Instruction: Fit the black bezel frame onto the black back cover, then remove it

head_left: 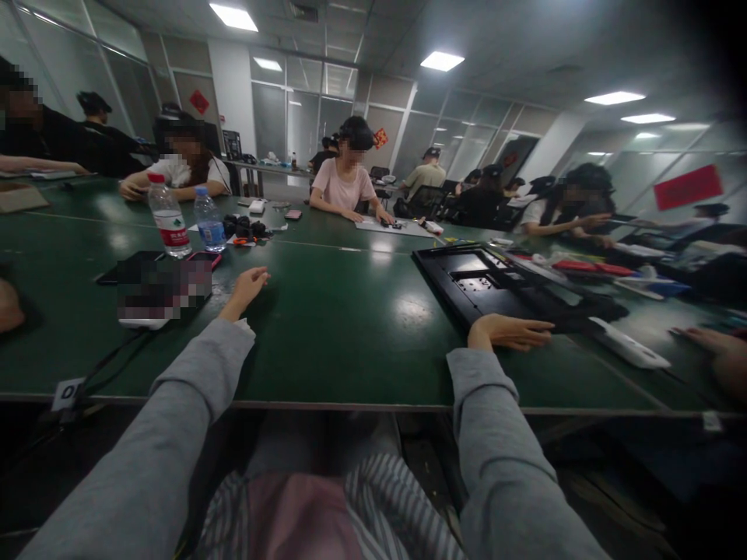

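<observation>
Both hands empty, fingers loose. My left hand (248, 286) rests flat on the green table (338, 327); my right hand (509, 332) touches the black panel (490, 284)'s near edge, right of centre.

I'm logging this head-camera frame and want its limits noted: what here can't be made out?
- Pixelated patch beside the left hand: whatever lies there is blurred out.
- Right hand at the black panel: contact underneath is hidden by the hand.
- Bottle labels: too small to read.
- Another person's hand: cut off by the right edge.
</observation>
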`<state>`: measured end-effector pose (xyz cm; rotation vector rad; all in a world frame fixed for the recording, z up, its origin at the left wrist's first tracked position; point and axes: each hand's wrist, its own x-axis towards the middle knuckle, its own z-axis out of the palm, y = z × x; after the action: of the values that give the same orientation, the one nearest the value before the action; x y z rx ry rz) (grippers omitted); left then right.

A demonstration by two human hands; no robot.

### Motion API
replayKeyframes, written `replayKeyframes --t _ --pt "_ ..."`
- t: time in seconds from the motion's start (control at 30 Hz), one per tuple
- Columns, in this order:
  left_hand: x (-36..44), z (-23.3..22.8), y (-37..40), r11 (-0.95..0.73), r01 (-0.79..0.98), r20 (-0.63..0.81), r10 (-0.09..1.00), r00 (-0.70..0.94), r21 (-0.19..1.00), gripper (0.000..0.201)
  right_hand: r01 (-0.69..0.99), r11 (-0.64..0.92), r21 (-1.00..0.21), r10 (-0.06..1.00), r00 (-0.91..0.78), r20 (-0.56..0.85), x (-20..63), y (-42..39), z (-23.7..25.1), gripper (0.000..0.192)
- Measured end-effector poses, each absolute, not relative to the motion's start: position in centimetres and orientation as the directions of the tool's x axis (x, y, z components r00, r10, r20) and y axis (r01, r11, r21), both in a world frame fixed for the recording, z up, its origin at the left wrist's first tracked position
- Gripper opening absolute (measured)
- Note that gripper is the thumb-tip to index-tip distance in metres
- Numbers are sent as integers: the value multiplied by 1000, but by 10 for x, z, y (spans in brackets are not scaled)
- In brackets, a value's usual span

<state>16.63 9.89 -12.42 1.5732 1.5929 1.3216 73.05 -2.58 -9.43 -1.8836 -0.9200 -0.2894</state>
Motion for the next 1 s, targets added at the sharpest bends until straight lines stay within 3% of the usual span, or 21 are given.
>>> replayKeyframes --t 0.1,0.23,0.3,0.43,0.53,0.63,0.8,1.0 --pt "167 -123 99 -156 434 252 952 -172 887 44 735 -213 -644 458 658 599 723 -28 -97 75" --pt "166 -125 102 -170 432 264 950 -166 885 45 672 -269 -690 174 738 652 714 -21 -100 74" --pt "165 -128 105 -157 439 257 950 -178 884 46 719 -266 -642 120 685 719 709 -11 -100 72" --pt "161 -136 112 -160 429 260 947 -186 889 52 895 -166 -414 302 445 843 694 11 -101 67" --pt "159 -140 117 -176 426 278 941 -191 888 53 930 -118 -347 331 366 870 679 17 -99 62" --pt "158 -140 118 -205 451 326 922 -209 869 52 920 -111 -376 346 390 853 666 13 -94 62" --pt "158 -134 113 -231 537 444 841 -310 811 52 873 -101 -478 515 457 725 657 5 -89 66" --pt "162 -133 112 -225 517 414 864 -285 826 63 813 -72 -577 575 507 642 663 21 -107 70"
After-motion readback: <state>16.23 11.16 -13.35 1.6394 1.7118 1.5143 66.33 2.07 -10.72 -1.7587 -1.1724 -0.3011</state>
